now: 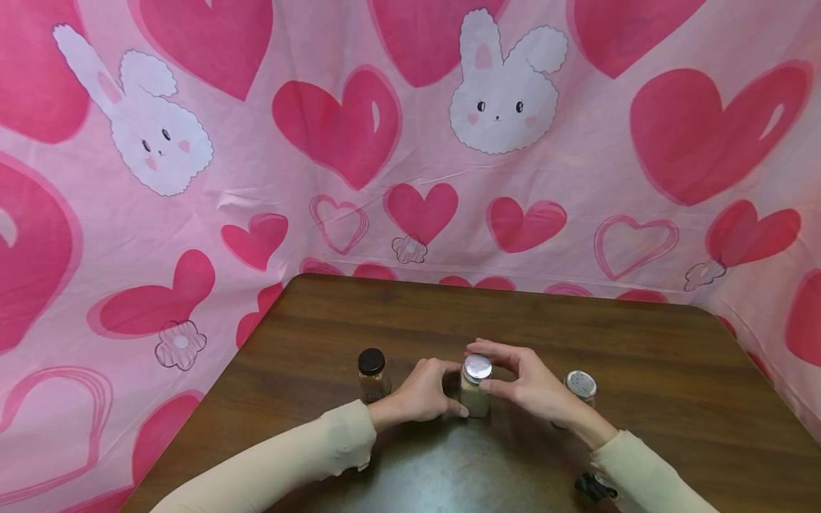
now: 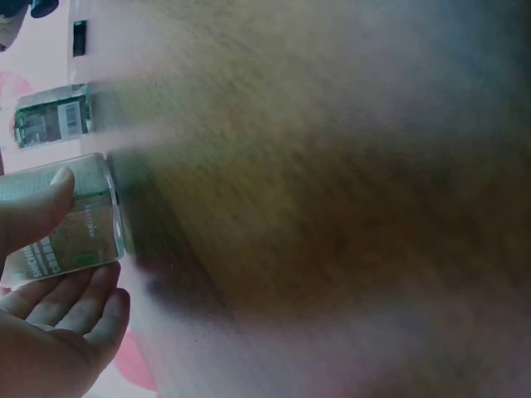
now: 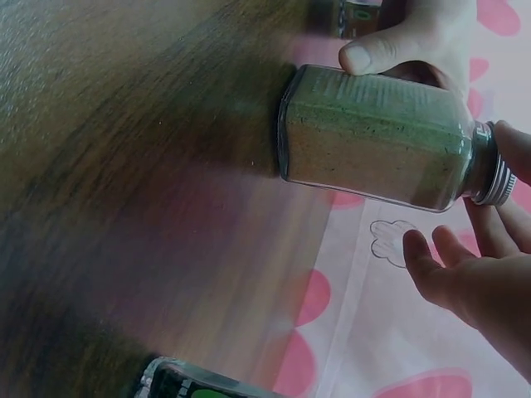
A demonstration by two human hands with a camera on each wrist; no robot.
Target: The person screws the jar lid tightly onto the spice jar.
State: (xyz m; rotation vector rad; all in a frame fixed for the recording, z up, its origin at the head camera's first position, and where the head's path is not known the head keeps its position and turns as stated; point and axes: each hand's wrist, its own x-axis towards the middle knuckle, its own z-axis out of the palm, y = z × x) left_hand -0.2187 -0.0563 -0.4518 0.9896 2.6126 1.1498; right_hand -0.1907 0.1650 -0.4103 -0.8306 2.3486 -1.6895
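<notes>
A square glass spice jar point(image 1: 475, 400) with a silver lid point(image 1: 477, 367) stands upright mid-table. It holds a greenish layer above a brownish one in the right wrist view. My left hand point(image 1: 422, 390) grips the jar's body low down, thumb on the near side. The right hand point(image 1: 529, 381) pinches the silver lid between thumb and fingers; its other fingers point(image 3: 423, 257) are loosely bent, away from the glass. White lettering shows on the jar point(image 2: 91, 224) in the left wrist view.
Left of my left hand stands a black-capped spice jar point(image 1: 372, 377). A jar with a perforated silver top point(image 1: 581, 385) is partly hidden behind my right wrist. A small black object point(image 1: 595, 487), its kind unclear, lies by the right sleeve. Pink heart-printed cloth point(image 1: 423, 142) hangs around the table.
</notes>
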